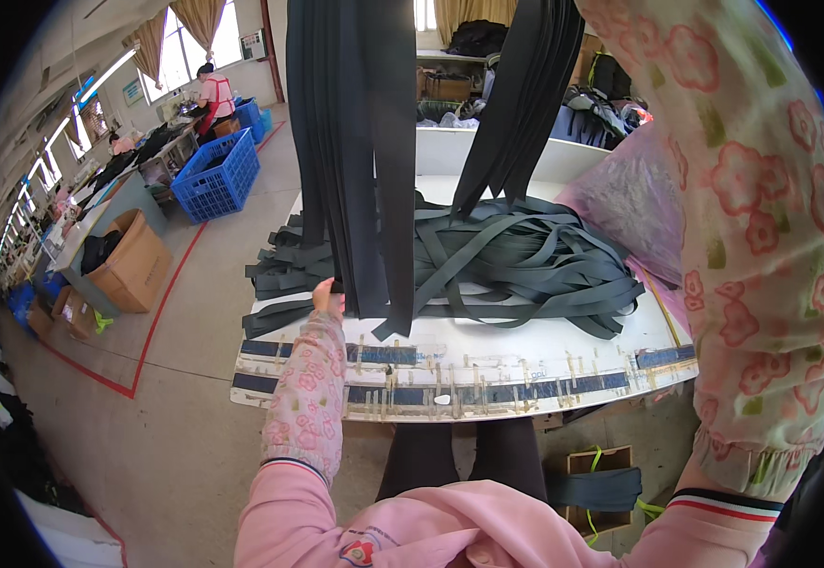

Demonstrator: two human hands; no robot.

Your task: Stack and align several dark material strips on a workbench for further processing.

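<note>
Long dark grey-green fabric straps (360,142) hang down in a thick bundle from above the picture's upper edge. My left hand (328,297) is at the lower left edge of this bundle, thumb and fingers closed on a strap edge. My right arm, in a flowered sleeve cover (753,218), reaches up past the upper edge, so the right hand is out of sight. A second bunch of hanging straps (525,95) with slanted ends comes down right of centre. Beneath both, a tangled pile of straps (525,260) lies on the white table (487,355).
Worn tape strips (487,390) run along the table's near edge. A filled translucent pink bag (629,194) leans at its right. A small box (601,488) with a folded dark bundle sits below right. Left stand a blue crate (218,175), a cardboard box (132,260) and a co-worker (215,99).
</note>
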